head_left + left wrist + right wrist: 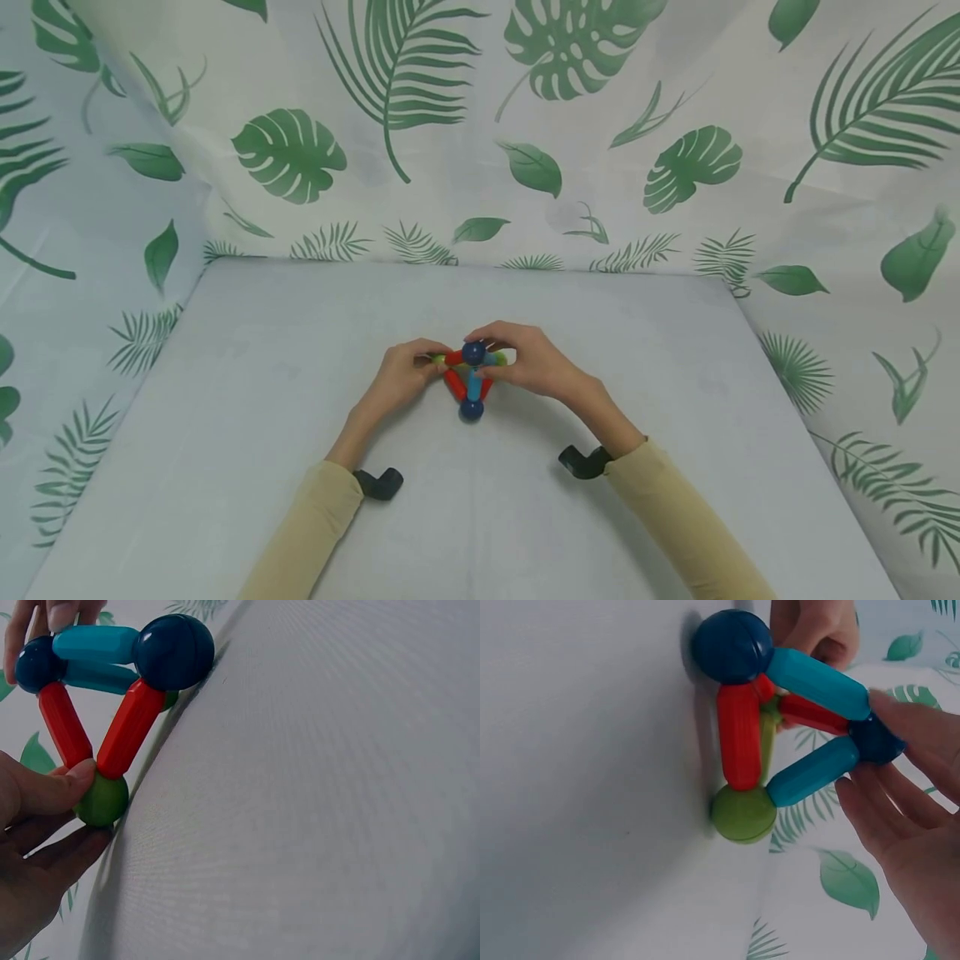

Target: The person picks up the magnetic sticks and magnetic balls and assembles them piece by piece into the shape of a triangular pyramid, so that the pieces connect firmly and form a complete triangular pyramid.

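A small pyramid of balls and rods, like a magnetic building toy, stands on the table (300, 500). One dark blue ball (474, 352) forms its top; another dark blue ball (471, 410) sits at the near corner. Green balls make the left corner (105, 801) and right corner (744, 815). Red rods (129, 729), light blue rods (819, 681) and a yellow-green rod (767, 746) link them. My left hand (403, 372) pinches the left green ball between thumb and fingers. With thumb and fingertips, my right hand (534, 362) holds the top dark blue ball.
A leaf-printed sheet (465, 200) rises behind the table and along both sides. Black curved pieces stick out at the left cuff (380, 484) and right cuff (583, 462).
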